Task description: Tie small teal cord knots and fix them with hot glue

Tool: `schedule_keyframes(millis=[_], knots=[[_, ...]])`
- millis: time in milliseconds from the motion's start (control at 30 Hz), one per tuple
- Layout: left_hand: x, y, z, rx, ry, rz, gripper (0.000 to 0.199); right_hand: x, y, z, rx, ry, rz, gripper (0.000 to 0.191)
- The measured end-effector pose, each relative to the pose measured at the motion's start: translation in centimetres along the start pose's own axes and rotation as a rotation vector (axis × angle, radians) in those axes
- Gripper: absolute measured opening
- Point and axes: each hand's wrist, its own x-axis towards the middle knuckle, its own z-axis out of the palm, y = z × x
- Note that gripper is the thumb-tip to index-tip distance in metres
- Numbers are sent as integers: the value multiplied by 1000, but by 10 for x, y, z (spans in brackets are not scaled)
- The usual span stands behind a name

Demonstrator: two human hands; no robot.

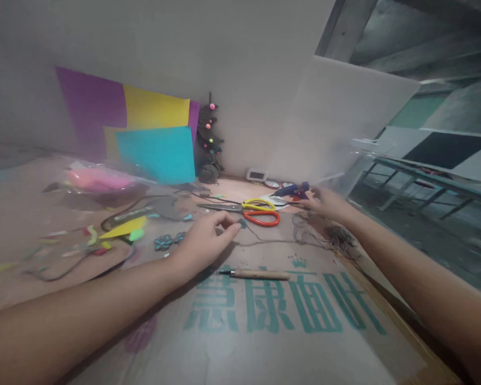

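Observation:
My left hand [208, 238] pinches a small dark piece [242, 224] at its fingertips, and a thin string [264, 241] runs from there to the right. Beside the blue glue gun [291, 190], my right hand [320, 203] reaches out with its fingers partly curled; whether it grips anything is blurred. Between the hands lie scissors [262, 218] with one yellow and one red handle. A wooden-handled tool [260, 275] with a dark tip rests nearer, on the board with green characters. Left of my left hand sits a cluster of dark teal beads or knots [168, 241].
Tangled cord [340, 238] lies under my right forearm. Coloured scraps and a yellow piece [124, 228] are at the left, near a plastic bag with pink material [100, 179]. Coloured sheets [156, 155], a decorated dark ornament [210, 133] and a small white device [256, 175] stand behind.

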Motion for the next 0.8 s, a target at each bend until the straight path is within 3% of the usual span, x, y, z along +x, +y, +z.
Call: schedule_keyframes(millis=[100,200,233,333,433,600,733,800], knots=[[0,2,0,-21,-6,-17,22,-24,-23,-10,-66,123,-39,49],[0,2,0,-41,-6,-9,22,-56,-74,-18,117,115,-177,32],[0,1,1,-42,-3,0,21,-67,-93,-18,234,54,-202,29],[1,-1,1,-48,1,23,20,-97,-140,-8,656,-310,-157,38],[1,-2,1,-47,-2,40,20,-113,-157,14,881,-482,-150,54],[0,0,0,-42,-9,44,20,-116,-146,39,758,-189,-279,30],[-1,1,0,-21,-20,11,21,-116,-144,36,576,0,-463,4],[-1,1,0,-7,-29,14,21,-117,-145,33,543,62,-534,5]])
